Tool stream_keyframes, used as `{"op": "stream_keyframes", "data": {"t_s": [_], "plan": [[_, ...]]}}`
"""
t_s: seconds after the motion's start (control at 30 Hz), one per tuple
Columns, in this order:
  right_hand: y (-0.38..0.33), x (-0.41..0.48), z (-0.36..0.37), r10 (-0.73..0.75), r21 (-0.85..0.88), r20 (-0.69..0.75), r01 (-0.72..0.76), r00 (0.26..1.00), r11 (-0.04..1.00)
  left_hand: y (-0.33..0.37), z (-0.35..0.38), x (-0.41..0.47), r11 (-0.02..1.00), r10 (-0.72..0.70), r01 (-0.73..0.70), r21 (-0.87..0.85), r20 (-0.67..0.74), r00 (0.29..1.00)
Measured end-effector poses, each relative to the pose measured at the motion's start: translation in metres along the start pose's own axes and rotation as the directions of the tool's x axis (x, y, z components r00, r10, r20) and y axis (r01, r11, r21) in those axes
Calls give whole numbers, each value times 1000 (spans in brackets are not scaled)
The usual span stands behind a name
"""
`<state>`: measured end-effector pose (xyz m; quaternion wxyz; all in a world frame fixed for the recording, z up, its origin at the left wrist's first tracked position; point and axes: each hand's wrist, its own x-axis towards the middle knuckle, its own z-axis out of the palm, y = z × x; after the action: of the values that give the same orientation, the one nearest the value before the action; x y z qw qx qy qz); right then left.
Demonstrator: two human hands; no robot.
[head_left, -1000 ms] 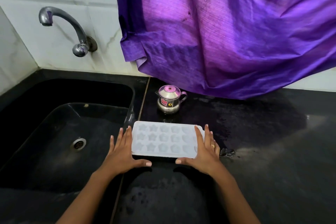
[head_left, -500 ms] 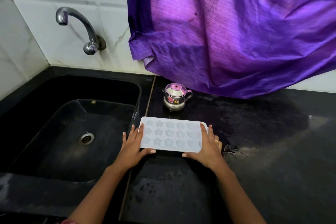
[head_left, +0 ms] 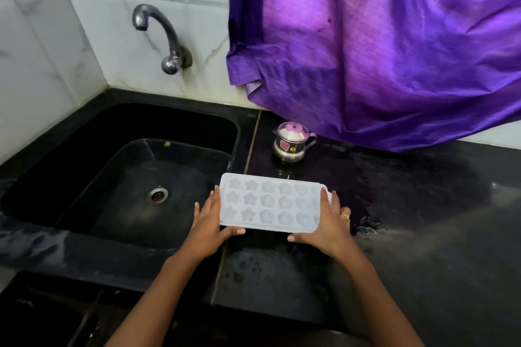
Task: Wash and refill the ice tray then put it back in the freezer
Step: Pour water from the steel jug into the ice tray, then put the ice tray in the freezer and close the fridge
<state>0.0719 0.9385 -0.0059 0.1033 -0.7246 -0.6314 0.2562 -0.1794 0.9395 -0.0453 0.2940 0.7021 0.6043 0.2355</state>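
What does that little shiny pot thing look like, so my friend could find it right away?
Start at the black sink and move right onto the black counter. Under the hem of the purple curtain, just behind the white ice tray, stands a small steel pot. It is the only shiny metal thing on the counter, with a domed lid and a red sticker.

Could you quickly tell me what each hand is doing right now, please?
Left hand: closed on the left end of the ice tray.
Right hand: closed on the tray's right end.
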Motion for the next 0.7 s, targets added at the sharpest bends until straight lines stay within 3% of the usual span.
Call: {"op": "stream_keyframes", "data": {"t_s": [0.17,0.4,0.7], "plan": [[-17,-25,11,-50,-28,45,51,998,998,-10,-14,-44,998,-55,54,-12,-22,998],[-48,-60,28,-171,-31,120,175,978,984,-23,-26,-114,991,-134,127,-52,-168,977],[-92,-96,58,-355,-65,238,380,904,923,-44,-40,-207,949,-315,295,-111,-305,899]]}}
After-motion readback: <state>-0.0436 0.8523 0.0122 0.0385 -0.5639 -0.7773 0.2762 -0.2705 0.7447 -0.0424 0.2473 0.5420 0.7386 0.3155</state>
